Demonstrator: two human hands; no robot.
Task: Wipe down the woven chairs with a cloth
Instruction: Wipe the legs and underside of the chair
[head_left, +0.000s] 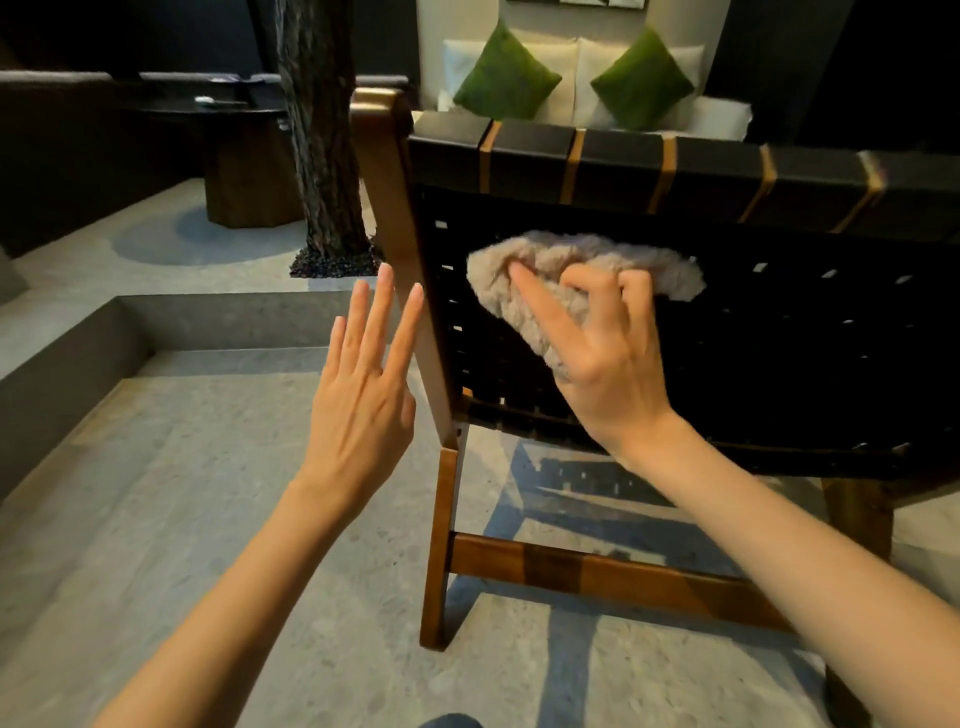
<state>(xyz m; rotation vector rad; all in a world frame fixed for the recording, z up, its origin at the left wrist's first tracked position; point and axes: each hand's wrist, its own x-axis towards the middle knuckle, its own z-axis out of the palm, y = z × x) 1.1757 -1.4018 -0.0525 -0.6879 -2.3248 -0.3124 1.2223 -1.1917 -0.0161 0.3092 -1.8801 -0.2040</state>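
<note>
The right hand (608, 353) held a fluffy beige cloth (582, 270), with its fingers curled into it, and pressed it flat on the black woven back of the chair (779, 338). The cloth sat on the upper left part of that back, just under the top band with the tan stripes. The left hand (363, 395) was wide, fingers straight, and held nothing. It was just beside the wooden side post (395, 208), but I could not tell if it touched it. Some things could go wrong from here. The chair might slide or tip on the smooth floor (208, 519) if the right hand pushed hard, because the other hand had no grip on the frame. The fluffy cloth might also catch in the little gaps between the straps. A loose hold could let it drop.
</note>
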